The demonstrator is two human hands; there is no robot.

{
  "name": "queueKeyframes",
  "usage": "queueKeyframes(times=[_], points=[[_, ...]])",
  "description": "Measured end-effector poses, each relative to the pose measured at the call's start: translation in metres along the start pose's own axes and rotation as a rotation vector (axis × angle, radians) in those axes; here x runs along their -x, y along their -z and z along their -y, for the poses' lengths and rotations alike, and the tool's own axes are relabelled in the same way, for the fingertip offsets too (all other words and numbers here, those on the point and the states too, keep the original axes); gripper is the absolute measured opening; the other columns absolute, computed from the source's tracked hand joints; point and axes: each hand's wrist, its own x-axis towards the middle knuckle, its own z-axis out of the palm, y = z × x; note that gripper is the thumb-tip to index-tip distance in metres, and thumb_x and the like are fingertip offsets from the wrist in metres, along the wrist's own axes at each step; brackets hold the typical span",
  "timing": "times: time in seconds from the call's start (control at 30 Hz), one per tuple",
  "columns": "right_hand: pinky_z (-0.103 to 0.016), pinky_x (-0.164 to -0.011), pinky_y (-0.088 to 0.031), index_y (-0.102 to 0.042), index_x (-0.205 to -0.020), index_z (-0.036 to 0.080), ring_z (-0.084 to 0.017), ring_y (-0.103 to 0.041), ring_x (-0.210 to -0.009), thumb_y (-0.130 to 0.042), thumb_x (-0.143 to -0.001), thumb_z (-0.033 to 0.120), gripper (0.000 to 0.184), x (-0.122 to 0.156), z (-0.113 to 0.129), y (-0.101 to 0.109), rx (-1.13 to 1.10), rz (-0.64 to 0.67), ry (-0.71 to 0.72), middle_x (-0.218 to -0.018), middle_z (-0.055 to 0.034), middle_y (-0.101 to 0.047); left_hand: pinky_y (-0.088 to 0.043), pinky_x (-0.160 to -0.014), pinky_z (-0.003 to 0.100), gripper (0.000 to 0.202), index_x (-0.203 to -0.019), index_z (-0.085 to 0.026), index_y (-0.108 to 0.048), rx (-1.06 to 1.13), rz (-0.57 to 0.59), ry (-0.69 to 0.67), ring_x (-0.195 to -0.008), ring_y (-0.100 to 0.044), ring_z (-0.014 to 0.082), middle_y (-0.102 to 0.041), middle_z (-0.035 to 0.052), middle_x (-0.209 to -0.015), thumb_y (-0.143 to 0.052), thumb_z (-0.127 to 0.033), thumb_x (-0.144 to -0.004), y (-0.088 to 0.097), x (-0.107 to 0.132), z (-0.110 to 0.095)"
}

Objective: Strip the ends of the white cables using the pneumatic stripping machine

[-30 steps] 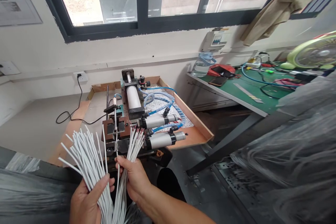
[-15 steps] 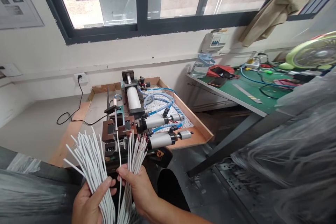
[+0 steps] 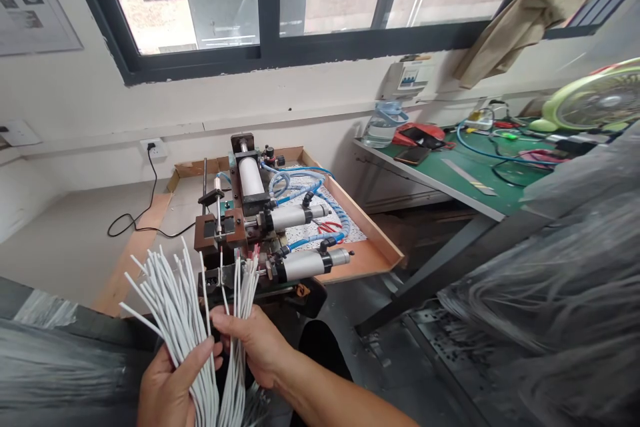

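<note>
I have the left hand closed around a fanned bundle of white wires, cut ends splaying up and to the left. The right hand grips a smaller bunch whose tips show red, thumb and forefinger pinching near the top. Both bunches sit low in front of me, just short of the pneumatic machine, which stands on a cardboard tray on the counter. I judge this to be the sorting step, with wires being divided between the two hands. I cannot tell whether the right-hand tips touch the machine's front. A feed would call for singling out one wire and holding it straight at the slot, fingers well back.
</note>
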Motion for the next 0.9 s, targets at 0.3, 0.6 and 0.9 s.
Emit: queueKeyframes(times=[0.3, 0.6, 0.9], points=[[-0.024, -0.051, -0.037, -0.056, -0.063, 0.013, -0.01, -0.046, -0.047, -0.065, -0.059, 0.03, 0.019, 0.009, -0.011, 0.003, 0.061, -0.231, 0.252, -0.049, 0.0015, -0.051, -0.048, -0.062, 0.032, 0.028, -0.075, -0.013, -0.063, 0.021, -0.027, 0.058, -0.063, -0.06, 0.02, -0.066, 0.0045, -0.065, -0.071, -0.019, -0.049, 0.0, -0.003, -0.004], [-0.021, -0.045, -0.028, -0.056, -0.051, 0.012, -0.007, -0.036, -0.042, -0.063, -0.055, 0.024, 0.014, -0.004, -0.004, 0.001, 0.057, -0.307, 0.191, -0.044, 0.0026, -0.048, -0.049, -0.058, 0.03, 0.027, -0.075, -0.013, -0.061, -0.001, -0.056, 0.027, -0.059, -0.059, 0.0177, -0.064, 0.0038, -0.062, -0.07, -0.018, -0.05, 0.002, -0.007, -0.002], [-0.024, -0.04, -0.036, -0.054, -0.064, 0.013, -0.009, -0.041, -0.037, -0.068, -0.053, 0.028, 0.024, 0.0, -0.001, -0.003, -0.008, -0.002, -0.003, -0.045, 0.0022, -0.049, -0.046, -0.052, 0.026, 0.031, -0.079, -0.013, -0.061, -0.013, 0.021, 0.031, -0.054, -0.056, 0.0149, -0.064, 0.0027, -0.063, -0.07, -0.018, -0.05, -0.003, -0.003, -0.002]])
